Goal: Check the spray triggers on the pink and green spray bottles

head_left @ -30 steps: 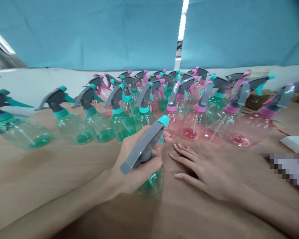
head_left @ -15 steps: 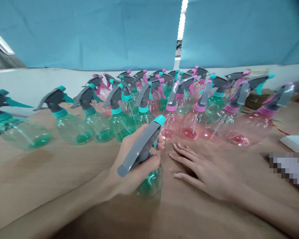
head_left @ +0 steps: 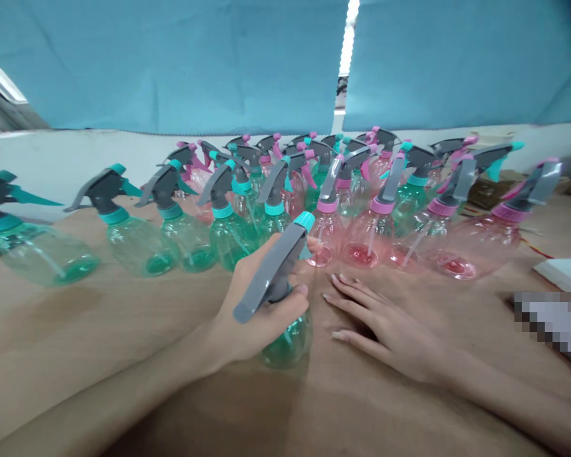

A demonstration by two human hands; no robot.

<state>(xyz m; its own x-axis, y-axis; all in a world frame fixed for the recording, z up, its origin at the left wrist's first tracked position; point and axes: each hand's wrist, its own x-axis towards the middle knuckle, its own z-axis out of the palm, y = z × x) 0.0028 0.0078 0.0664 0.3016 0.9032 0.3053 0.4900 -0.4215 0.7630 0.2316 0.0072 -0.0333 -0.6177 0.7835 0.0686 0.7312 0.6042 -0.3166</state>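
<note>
My left hand [head_left: 252, 298] is wrapped round the neck of a green spray bottle [head_left: 288, 343] with a grey and turquoise trigger head. One finger reaches out past the trigger; the neck itself is hidden by the hand. To its right, my right hand [head_left: 385, 317] lies flat on the wooden table [head_left: 361, 412], fingers spread and holding nothing. Just beyond the hands stands a front row of spray bottles: green ones such as this green bottle [head_left: 233, 241] on the left, and pink ones such as this pink bottle [head_left: 365, 244] on the right.
Behind the front row, several more green and pink spray bottles crowd together. A blurred-out flat object [head_left: 559, 327] and a white box [head_left: 566, 276] lie at the right edge. A blue curtain [head_left: 195, 63] hangs at the back above a white ledge [head_left: 76, 152].
The held spray bottle has shifted slightly away from me and its head tilts more upright. A left finger has stretched forward off the trigger. My right hand has stayed still.
</note>
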